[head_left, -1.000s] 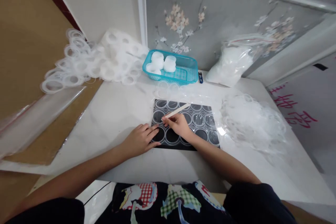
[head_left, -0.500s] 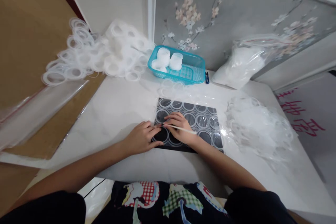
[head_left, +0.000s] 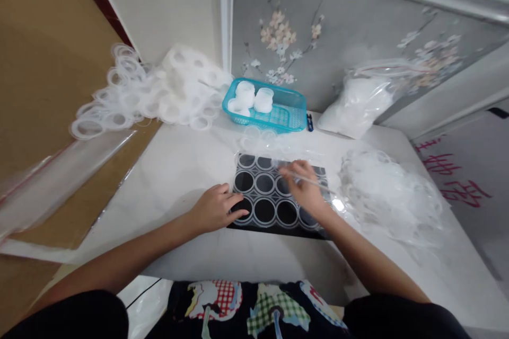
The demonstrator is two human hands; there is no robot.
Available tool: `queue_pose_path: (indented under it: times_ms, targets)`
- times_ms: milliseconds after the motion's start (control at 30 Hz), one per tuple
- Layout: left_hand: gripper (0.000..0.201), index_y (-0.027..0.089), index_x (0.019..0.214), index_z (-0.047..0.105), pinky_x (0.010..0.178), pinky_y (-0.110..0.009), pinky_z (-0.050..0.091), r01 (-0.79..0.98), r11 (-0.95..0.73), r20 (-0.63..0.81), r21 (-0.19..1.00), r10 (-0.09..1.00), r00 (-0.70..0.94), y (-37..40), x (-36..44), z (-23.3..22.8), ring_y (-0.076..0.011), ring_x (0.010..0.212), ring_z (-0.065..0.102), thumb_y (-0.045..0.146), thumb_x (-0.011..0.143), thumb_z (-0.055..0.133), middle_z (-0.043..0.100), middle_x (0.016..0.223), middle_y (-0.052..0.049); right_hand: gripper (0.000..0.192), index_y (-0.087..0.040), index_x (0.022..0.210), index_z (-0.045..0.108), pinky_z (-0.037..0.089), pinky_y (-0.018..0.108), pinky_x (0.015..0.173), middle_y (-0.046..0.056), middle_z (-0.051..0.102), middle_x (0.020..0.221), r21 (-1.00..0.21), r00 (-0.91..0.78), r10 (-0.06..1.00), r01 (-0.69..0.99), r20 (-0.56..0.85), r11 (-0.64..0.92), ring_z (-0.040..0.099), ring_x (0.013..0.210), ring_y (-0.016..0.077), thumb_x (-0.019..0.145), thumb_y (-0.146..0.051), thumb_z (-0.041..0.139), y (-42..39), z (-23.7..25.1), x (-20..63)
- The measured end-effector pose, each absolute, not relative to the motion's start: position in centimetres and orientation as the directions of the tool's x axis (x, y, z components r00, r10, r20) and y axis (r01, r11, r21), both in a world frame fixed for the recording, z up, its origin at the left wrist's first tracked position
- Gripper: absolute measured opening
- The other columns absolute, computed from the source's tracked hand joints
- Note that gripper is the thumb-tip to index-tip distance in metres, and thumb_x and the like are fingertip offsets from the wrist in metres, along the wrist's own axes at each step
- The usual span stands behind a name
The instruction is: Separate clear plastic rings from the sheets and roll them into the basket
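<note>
Now pressing flat on the near left corner of the black sheet (head_left: 265, 198) with the left hand (head_left: 217, 208), fingers spread and released, fingertips lying across the sheet's left edge and holding nothing. Lying in the middle of the white table (head_left: 178, 169), that sheet, printed with rows of pale circles, just in front of the person. Hovering over the sheet's right half with the right hand (head_left: 304, 188), blurred, fingers curled around a thin pale stick (head_left: 306, 177), the stick running from near the fingertips out to the right. Cannot tell whether the stick's tip is touching the sheet. Covering the sheet's far and right parts, a clear plastic film (head_left: 278, 143) with round shapes in it. Sitting beyond the sheet, against the wall, a turquoise basket (head_left: 286, 108) holding small white tubs (head_left: 254, 99). Spreading to the left of the basket, a heap of white rings (head_left: 159, 95). Resting to the right of the basket, a clear bag of white material (head_left: 353, 103), and nearer, right of the sheet, a pile of clear plastic pieces (head_left: 389, 190).
</note>
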State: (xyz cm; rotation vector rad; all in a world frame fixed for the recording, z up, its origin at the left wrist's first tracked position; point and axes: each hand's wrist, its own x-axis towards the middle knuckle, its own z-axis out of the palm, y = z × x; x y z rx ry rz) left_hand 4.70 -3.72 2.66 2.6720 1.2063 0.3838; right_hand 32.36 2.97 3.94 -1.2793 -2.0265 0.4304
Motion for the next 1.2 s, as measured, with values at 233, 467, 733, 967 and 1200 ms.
queue_pose_path:
  times_ms: [233, 467, 733, 967, 1200]
  targets:
    - [0.046, 0.009, 0.121, 0.061, 0.077, -0.037, 0.042, 0.559, -0.829, 0.144, 0.013, 0.555, 0.820, -2.9, 8.2, 2.7, -0.0268, 0.096, 0.057, 0.047, 0.095, 0.054, 0.063, 0.128, -0.013, 0.021, -0.026, 0.085, 0.070, 0.040, 0.048, 0.100, 0.006, 0.072, 0.090, -0.805, -0.315, 0.939, 0.517, 0.137, 0.291, 0.058, 0.107, 0.0280, 0.092, -0.040, 0.057, -0.7, 0.3, 31.4]
    - [0.048, 0.010, 0.129, 0.058, 0.079, -0.038, 0.041, 0.567, -0.823, 0.104, 0.023, 0.566, 0.818, -3.2, 8.3, 2.1, -0.0268, 0.100, 0.057, 0.045, 0.097, 0.049, 0.061, 0.132, -0.013, 0.017, -0.028, 0.087, 0.073, 0.029, 0.055, 0.108, 0.004, 0.075, 0.094, -0.801, -0.345, 0.930, 0.516, 0.129, 0.303, 0.058, 0.110, 0.0292, 0.090, -0.038, 0.060, -0.3, 0.4, 31.6]
    - [0.048, 0.013, 0.133, 0.055, 0.084, -0.038, 0.041, 0.586, -0.799, 0.078, 0.130, 0.598, 0.798, -3.1, 8.2, 1.9, -0.0266, 0.104, 0.056, 0.045, 0.099, 0.045, 0.059, 0.134, -0.012, 0.016, -0.028, 0.091, 0.071, 0.029, 0.055, 0.109, 0.005, 0.074, 0.104, -0.683, -0.398, 0.895, 0.597, 0.203, 0.421, 0.054, 0.118, 0.0298, 0.093, -0.033, 0.056, -1.6, 0.0, 31.3]
    - [0.046, 0.013, 0.132, 0.056, 0.085, -0.038, 0.042, 0.609, -0.770, 0.059, 0.189, 0.628, 0.776, -3.3, 8.2, 2.1, -0.0259, 0.102, 0.055, 0.041, 0.096, 0.050, 0.059, 0.135, -0.011, 0.020, -0.027, 0.097, 0.069, 0.018, 0.061, 0.111, 0.005, 0.073, 0.100, -0.383, -0.367, 0.825, 0.753, 0.431, 0.535, 0.053, 0.115, 0.0303, 0.091, -0.018, 0.051, 1.9, 1.4, 32.5]
    - [0.042, 0.013, 0.112, 0.068, 0.078, -0.037, 0.042, 0.603, -0.781, 0.084, 0.162, 0.620, 0.780, -2.8, 8.9, 3.7, -0.0249, 0.095, 0.055, 0.046, 0.099, 0.045, 0.068, 0.116, -0.011, 0.028, -0.023, 0.085, 0.069, 0.045, 0.046, 0.091, 0.008, 0.069, 0.089, -0.683, -0.052, 0.937, 0.671, 0.346, 0.289, 0.058, 0.099, 0.0281, 0.093, -0.043, 0.051, 1.8, 2.7, 35.1]
